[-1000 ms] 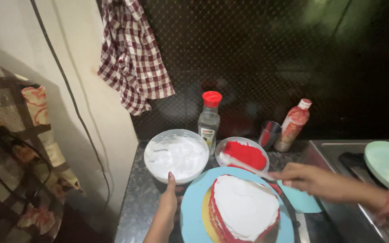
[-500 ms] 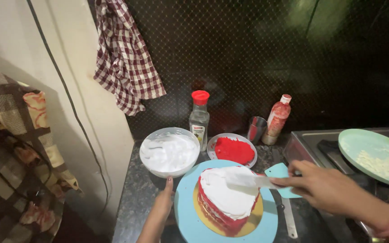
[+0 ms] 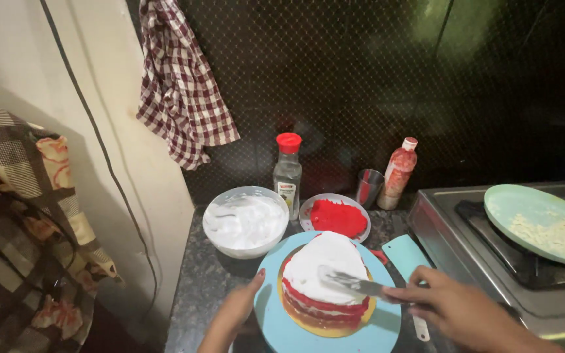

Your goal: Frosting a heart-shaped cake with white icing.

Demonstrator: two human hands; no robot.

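A red layered cake topped with white cream sits on a yellow board on a light blue turntable. My right hand grips a metal spatula whose blade lies flat on the cream at the cake's top. My left hand rests its fingers on the turntable's left rim. A white bowl of cream stands just behind, with a plate of red crumbs to its right.
A clear bottle with a red cap, a metal cup and a red sauce bottle line the dark wall. A stove on the right carries a pale green plate of white shreds. A checked cloth hangs above.
The view has shifted down and left. My right hand has drawn the spatula from the cake's right edge in over the top cream. My left hand stays on the turntable rim.
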